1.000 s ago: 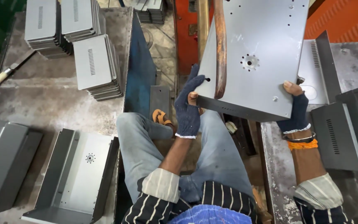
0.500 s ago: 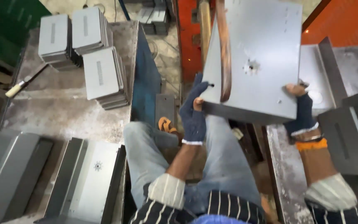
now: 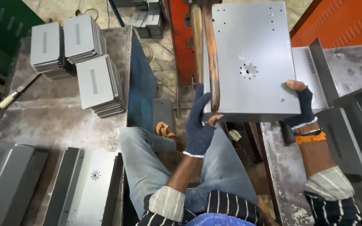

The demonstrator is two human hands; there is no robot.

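Note:
A grey sheet-metal panel [image 3: 252,62] with a ring of small holes lies flat under a copper-coloured welding arm [image 3: 212,54], which crosses its left part. My left hand [image 3: 200,123], in a dark blue knit glove, grips the panel's near left edge beside the arm's tip. My right hand [image 3: 300,104], in a fingerless dark glove with an orange wristband, holds the panel's near right corner, thumb on top. I am seated, with my knees in jeans below the panel.
Stacks of grey vented panels [image 3: 99,86] stand on the left steel table [image 3: 42,121], with a brush [image 3: 15,94] near them. Bent metal channels [image 3: 89,184] lie at the lower left. More grey parts [image 3: 348,129] crowd the right bench. An orange machine frame [image 3: 336,21] rises behind.
The panel has levelled out from a tilt and squared up under the welding arm. Both hands have kept their hold on its near edge.

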